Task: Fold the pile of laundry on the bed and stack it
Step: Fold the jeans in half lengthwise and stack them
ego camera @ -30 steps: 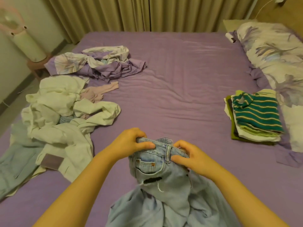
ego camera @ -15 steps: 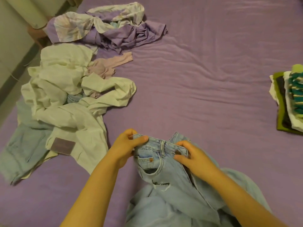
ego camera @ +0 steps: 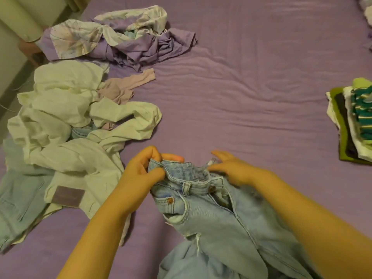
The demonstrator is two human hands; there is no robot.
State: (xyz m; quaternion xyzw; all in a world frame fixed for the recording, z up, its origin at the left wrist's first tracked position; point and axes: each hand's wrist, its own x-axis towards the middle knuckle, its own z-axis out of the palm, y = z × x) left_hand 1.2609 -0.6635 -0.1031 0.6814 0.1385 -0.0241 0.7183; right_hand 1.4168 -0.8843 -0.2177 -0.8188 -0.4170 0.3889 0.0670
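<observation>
A pair of light blue jeans (ego camera: 213,222) lies at the near edge of the purple bed (ego camera: 251,87), waistband away from me. My left hand (ego camera: 141,176) grips the left end of the waistband, fingers curled round the denim. My right hand (ego camera: 231,170) is at the right end of the waistband with its fingers stretched out and blurred; they touch the band's inner edge. The unfolded pile of pale clothes (ego camera: 66,125) lies to the left. A folded stack topped by a green striped garment (ego camera: 358,121) sits at the right edge.
A crumpled purple and floral sheet (ego camera: 120,39) lies at the far left of the bed. Another light blue garment (ego camera: 18,198) sticks out under the pale pile. A cream cylinder (ego camera: 22,19) stands beside the bed, upper left.
The waistband has been pulled open, showing its inside. My right hand has let go of its pinch and spread its fingers. The view has tilted down and left.
</observation>
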